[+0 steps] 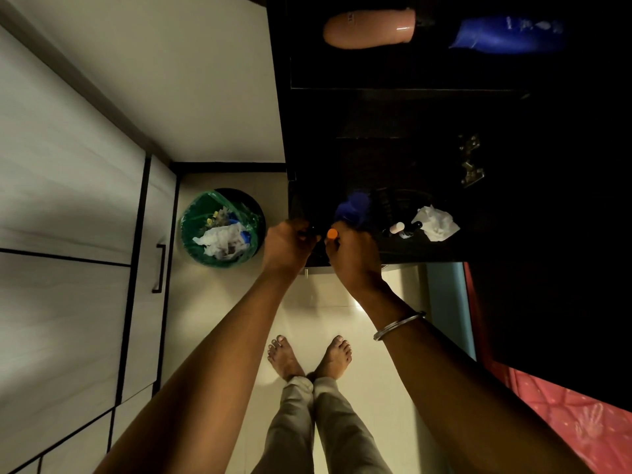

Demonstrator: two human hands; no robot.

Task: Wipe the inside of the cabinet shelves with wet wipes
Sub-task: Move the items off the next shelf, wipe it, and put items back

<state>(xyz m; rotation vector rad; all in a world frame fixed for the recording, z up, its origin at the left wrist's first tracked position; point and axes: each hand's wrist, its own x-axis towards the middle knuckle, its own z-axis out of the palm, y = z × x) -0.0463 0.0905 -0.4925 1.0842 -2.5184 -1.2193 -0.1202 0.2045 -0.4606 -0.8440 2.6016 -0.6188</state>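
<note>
step: clearing small items off dark cabinet shelf [427,251] | left hand [285,246] fingers curled on small dark item | right hand [352,258] fingers pinch orange-capped bottle [332,233] | crumpled wet wipe [436,223] on shelf, right of hands | next: probably set bottles aside, take wipe

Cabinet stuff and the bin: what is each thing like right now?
left hand: curled round something small and dark
right hand: holding an orange-capped item
wipe: crumpled, lying on the shelf
bin: lined green, holding rubbish
peach bottle: on upper shelf
blue bottle: beside it
</note>
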